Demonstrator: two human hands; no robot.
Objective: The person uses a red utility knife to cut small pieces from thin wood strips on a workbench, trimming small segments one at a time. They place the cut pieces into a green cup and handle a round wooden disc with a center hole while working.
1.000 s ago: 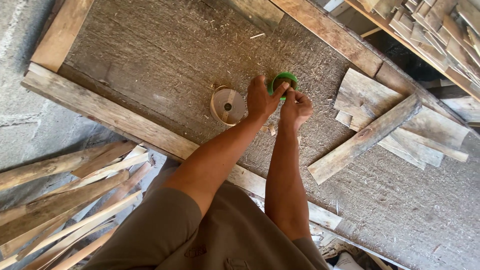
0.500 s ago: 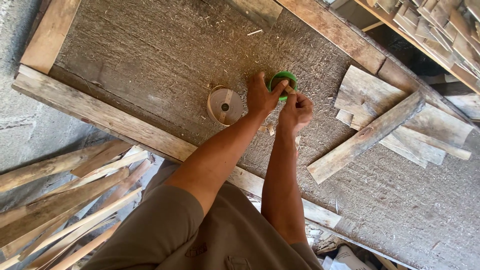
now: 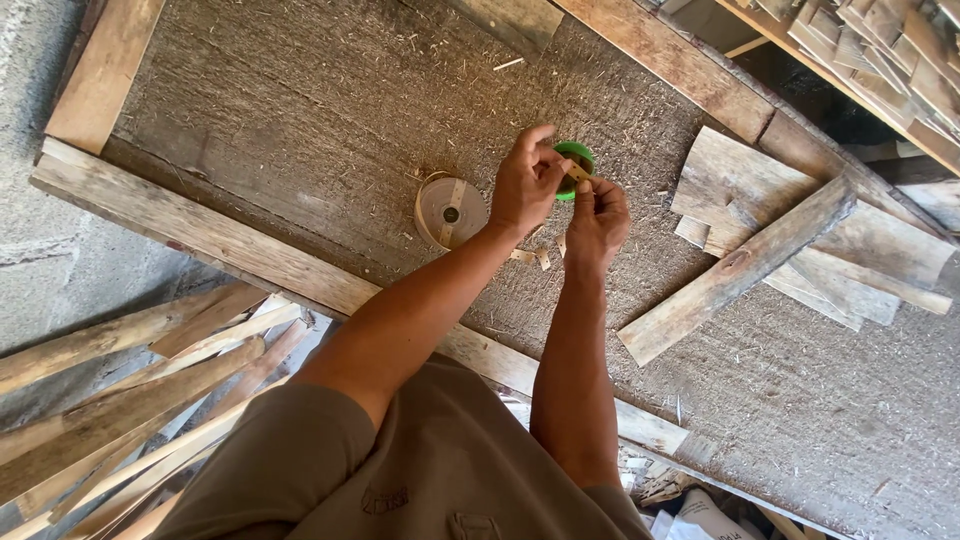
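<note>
Two hands working over a rough board [image 3: 300, 110] framed by planks [image 3: 200, 235] | tape roll [image 3: 450, 212] lying flat beside them, within easy reach | left hand [image 3: 527, 185] pinching a green roll [image 3: 577, 160], fingers curled | right hand [image 3: 598, 218] closing fingertips on its strip end [image 3: 577, 173].

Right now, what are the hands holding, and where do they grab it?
The left hand grips a green tape roll around its rim, while the right hand pinches the loose tan tape end.
</note>
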